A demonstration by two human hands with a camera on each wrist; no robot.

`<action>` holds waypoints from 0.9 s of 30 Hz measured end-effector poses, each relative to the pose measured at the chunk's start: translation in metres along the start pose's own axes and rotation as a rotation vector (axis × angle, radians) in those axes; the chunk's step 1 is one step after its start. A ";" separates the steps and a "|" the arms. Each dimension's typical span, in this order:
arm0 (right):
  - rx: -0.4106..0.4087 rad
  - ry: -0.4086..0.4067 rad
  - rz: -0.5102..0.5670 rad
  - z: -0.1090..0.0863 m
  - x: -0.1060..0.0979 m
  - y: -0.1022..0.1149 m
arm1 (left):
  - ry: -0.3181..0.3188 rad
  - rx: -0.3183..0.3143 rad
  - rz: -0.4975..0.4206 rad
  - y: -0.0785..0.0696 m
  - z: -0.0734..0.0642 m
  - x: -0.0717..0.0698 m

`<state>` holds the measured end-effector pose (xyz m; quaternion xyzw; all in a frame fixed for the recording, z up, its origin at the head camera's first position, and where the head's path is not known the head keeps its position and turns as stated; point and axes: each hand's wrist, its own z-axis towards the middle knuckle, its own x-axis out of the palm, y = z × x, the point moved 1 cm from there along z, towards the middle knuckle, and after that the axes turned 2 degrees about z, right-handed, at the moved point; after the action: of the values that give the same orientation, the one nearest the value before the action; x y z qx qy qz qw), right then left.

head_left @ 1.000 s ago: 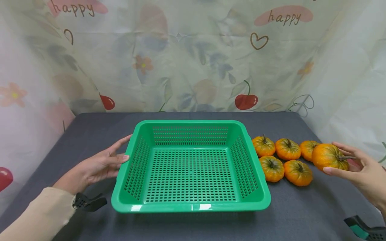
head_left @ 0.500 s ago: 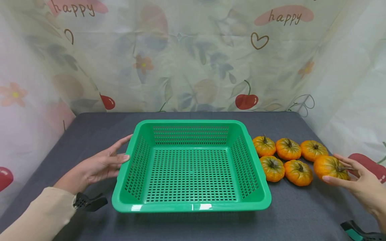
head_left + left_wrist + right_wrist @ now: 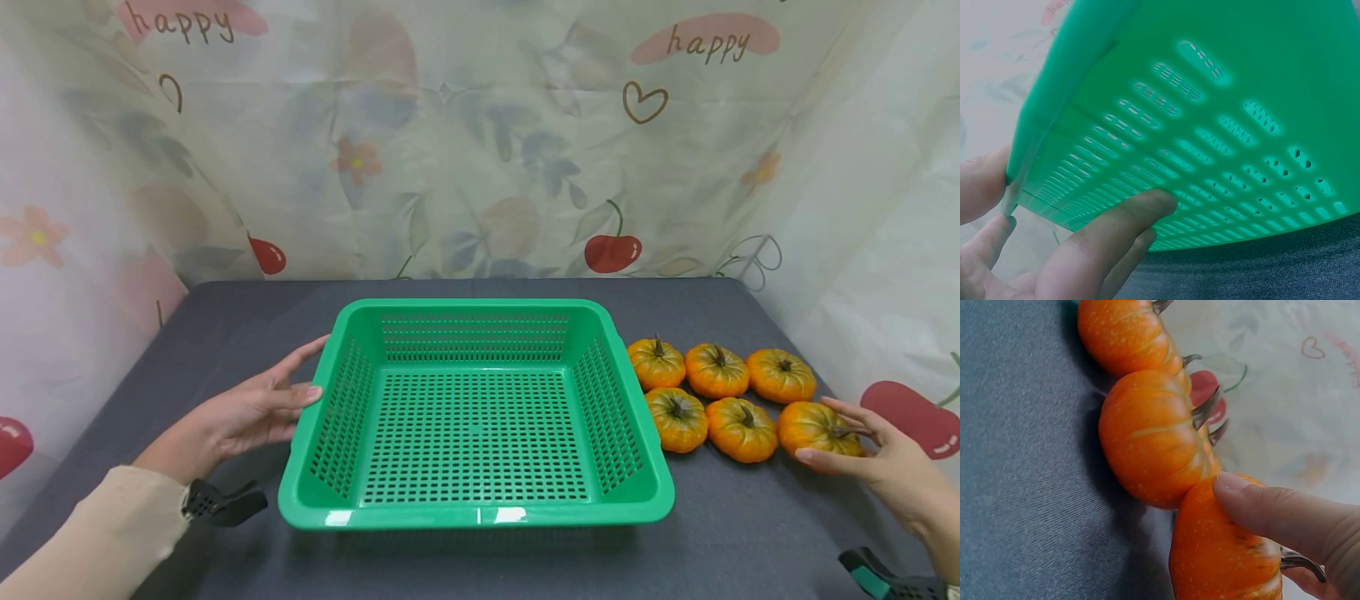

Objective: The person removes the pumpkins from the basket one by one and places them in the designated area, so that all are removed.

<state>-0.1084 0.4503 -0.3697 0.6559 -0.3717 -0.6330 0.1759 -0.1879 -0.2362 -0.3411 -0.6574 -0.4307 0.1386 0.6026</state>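
A green perforated plastic basket (image 3: 476, 515) stands mid-table. My left hand (image 3: 251, 408) holds its left rim; in the left wrist view the thumb lies on the rim (image 3: 1041, 119) and other fingers (image 3: 1116, 234) press the slotted outer wall. At the far right my right hand (image 3: 873, 454) grips a small orange pumpkin (image 3: 813, 429) low at the table, thumb on its near side and its brown stem toward the palm. That pumpkin leans against a neighbouring pumpkin (image 3: 1150, 440) in the right wrist view. Several more pumpkins (image 3: 717, 371) sit in two rows right of the basket.
A dark grey cloth covers the table (image 3: 555, 567). Behind it and along both sides hangs a pale curtain (image 3: 480, 167) printed with cherries, flowers and leaves. The nearest pumpkin (image 3: 677, 419) sits close against the basket's right side.
My right hand has lowered its pumpkin to the front row's right end, uncovering the back-row pumpkin behind it. The left hand and basket have stayed in place.
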 end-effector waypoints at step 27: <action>0.085 0.135 -0.061 0.013 0.000 -0.004 | -0.035 -0.010 0.025 0.001 0.001 0.000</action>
<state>-0.1201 0.4560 -0.3742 0.7150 -0.3654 -0.5760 0.1534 -0.1884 -0.2358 -0.3425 -0.6632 -0.4336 0.1551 0.5900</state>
